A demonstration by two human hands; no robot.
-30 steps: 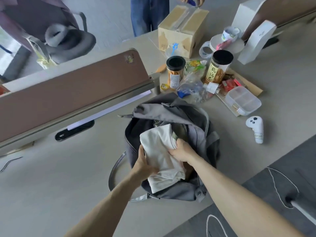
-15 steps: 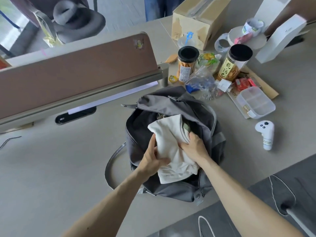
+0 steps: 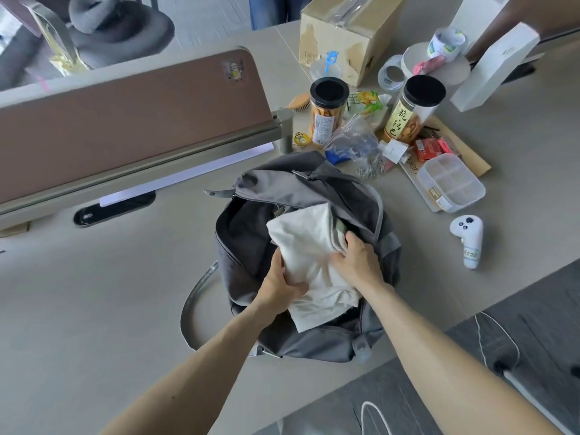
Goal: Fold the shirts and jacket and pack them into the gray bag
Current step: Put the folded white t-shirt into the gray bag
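The gray bag [image 3: 241, 246] lies open on the desk in front of me, its flap thrown back. A folded white shirt [image 3: 306, 243] sits in the bag's mouth, its near end hanging over the front edge. My left hand [image 3: 279, 284] grips the shirt's left side with the thumb on top. My right hand [image 3: 356, 262] presses on the shirt's right side, fingers curled over the cloth by the bag's wall. A bit of greenish cloth [image 3: 340, 228] shows under the shirt; other clothes are hidden.
A brown desk divider [image 3: 125, 111] runs along the back left. Behind and right of the bag stand two black-lidded snack jars [image 3: 328, 109], plastic bags, a clear compartment box [image 3: 450, 182], a cardboard box [image 3: 345, 32] and a white controller [image 3: 467, 238]. A dark mat [image 3: 518, 340] lies at the lower right.
Both hands have pushed the white shirt a little deeper into the bag. My right hand slid up along the shirt's right edge. The camera has moved closer.
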